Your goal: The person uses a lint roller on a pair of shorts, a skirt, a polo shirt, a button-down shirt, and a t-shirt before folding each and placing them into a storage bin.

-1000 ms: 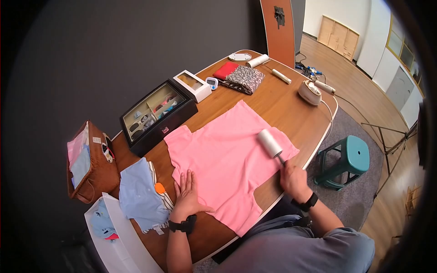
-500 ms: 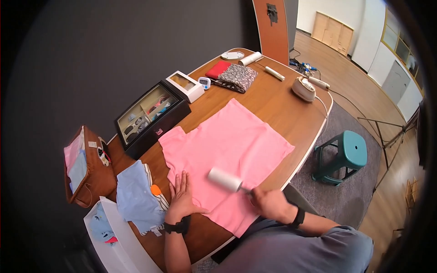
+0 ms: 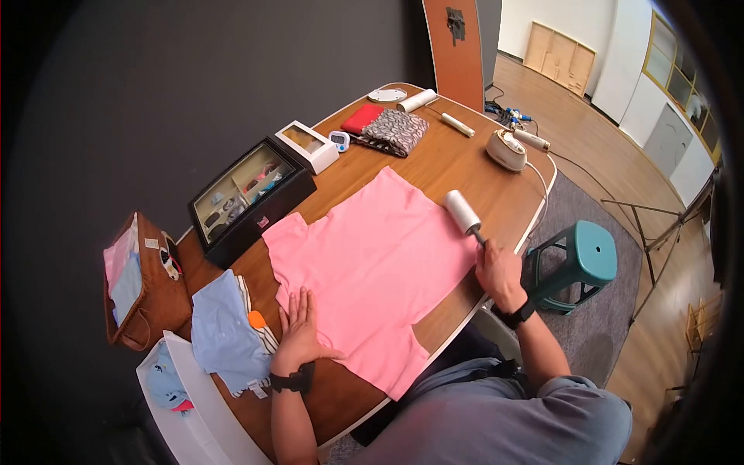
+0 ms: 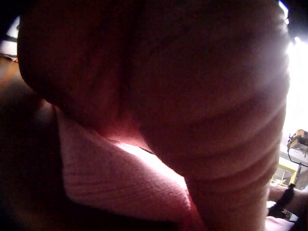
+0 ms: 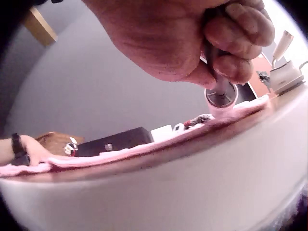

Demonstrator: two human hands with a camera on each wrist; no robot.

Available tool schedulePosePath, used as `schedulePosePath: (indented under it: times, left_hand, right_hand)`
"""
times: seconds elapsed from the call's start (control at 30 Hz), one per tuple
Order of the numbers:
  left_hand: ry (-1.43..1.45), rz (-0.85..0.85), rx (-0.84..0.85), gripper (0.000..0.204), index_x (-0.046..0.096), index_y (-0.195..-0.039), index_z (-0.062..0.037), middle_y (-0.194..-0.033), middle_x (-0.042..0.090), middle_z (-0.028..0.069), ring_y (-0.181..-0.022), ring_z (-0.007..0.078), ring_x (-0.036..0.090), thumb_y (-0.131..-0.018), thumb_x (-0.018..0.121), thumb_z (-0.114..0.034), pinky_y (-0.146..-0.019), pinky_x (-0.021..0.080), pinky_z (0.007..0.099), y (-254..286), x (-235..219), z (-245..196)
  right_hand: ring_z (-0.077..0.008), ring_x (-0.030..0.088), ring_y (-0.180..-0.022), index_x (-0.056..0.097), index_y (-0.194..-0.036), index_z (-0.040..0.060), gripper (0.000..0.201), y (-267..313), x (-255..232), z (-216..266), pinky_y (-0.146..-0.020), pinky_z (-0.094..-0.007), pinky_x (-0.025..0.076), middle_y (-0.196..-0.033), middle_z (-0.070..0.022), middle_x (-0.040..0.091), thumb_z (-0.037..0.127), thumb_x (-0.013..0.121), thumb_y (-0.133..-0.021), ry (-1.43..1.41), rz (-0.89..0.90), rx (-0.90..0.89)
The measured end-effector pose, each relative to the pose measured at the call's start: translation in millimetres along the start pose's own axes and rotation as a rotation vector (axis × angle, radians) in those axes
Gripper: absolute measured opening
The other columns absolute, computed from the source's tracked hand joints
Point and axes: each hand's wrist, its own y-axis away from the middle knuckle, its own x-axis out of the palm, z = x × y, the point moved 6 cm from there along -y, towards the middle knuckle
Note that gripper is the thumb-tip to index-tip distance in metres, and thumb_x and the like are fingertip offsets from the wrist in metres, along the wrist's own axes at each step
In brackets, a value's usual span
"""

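Observation:
A pink shirt (image 3: 364, 263) lies spread flat on the wooden table (image 3: 449, 310). The left hand (image 3: 301, 335) rests on its left lower edge with fingers straight and thumb spread. In the left wrist view that hand (image 4: 183, 86) fills most of the picture, with pink cloth (image 4: 115, 178) below. The right hand (image 3: 500, 273) grips the handle of a white lint roller (image 3: 463, 211), whose head is at the shirt's right edge. From the right wrist, the fingers of the hand (image 5: 192, 43) curl round the handle, and the roller's end (image 5: 222, 98) meets the cloth.
Left of the shirt are a blue garment (image 3: 225, 329), a brown basket (image 3: 151, 298) and a white box (image 3: 209, 411). Behind it are a black display box (image 3: 252, 198), a white box (image 3: 308, 146) and folded cloth (image 3: 395, 130). A steamer (image 3: 507, 150) stands far right; a green stool (image 3: 593, 249) is beside the table.
The right hand swept the roller left and nearer across the shirt, then back out to its right edge. The left hand stays on the cloth. The head view has shifted slightly.

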Motion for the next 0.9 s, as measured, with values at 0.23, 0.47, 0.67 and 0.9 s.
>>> schedulePosePath:
  times: [0.23,0.47,0.67,0.9]
  left_hand:
    - [-0.003,0.029,-0.006,0.159,-0.004,-0.154,0.0019,-0.162,-0.001,0.0229,-0.150,0.0380,-0.006,-0.041,0.090,-0.059,-0.118,-0.001,0.0592,-1.8,-0.9,-4.1]
    - [-0.001,0.030,-0.023,0.157,-0.002,-0.154,0.0020,-0.162,-0.001,0.0229,-0.151,0.0376,-0.006,-0.042,0.091,-0.055,-0.118,-0.001,0.0589,-1.5,-1.8,-2.0]
    - [0.001,0.009,-0.009,0.151,-0.001,-0.154,0.0016,-0.162,0.002,0.0230,-0.151,0.0383,-0.004,-0.047,0.090,-0.053,-0.118,0.000,0.0598,-1.4,-1.2,-2.7]
    - [0.093,-0.058,0.019,0.097,0.008,-0.156,-0.0044,-0.164,0.007,0.0153,-0.151,0.0345,0.001,-0.087,0.064,-0.043,-0.117,0.002,0.0595,-4.1,5.2,16.9]
  right_hand:
    - [-0.0360,0.064,-0.058,0.052,-0.097,0.0043,0.024,138.2,-18.3,124.0,-0.051,-0.0465,0.051,-0.068,-0.0158,0.062,0.021,0.062,-0.083,-0.320,0.334,-0.653]
    - [-0.0377,0.059,-0.049,0.052,-0.086,0.0079,0.020,82.1,-5.7,18.9,-0.045,-0.0485,0.045,-0.056,-0.0162,0.058,0.025,0.055,-0.094,-0.190,0.129,-0.180]
    - [-0.0411,0.063,-0.059,0.052,-0.086,0.0033,0.025,37.6,-9.7,-40.2,-0.054,-0.0502,0.048,-0.065,-0.0212,0.063,0.026,0.050,-0.097,0.043,-0.006,0.044]
    - [-0.0377,0.061,-0.051,0.053,-0.098,0.0054,0.021,98.4,-17.3,95.9,-0.045,-0.0485,0.047,-0.062,-0.0162,0.060,0.024,0.061,-0.090,-0.352,0.254,-0.407]
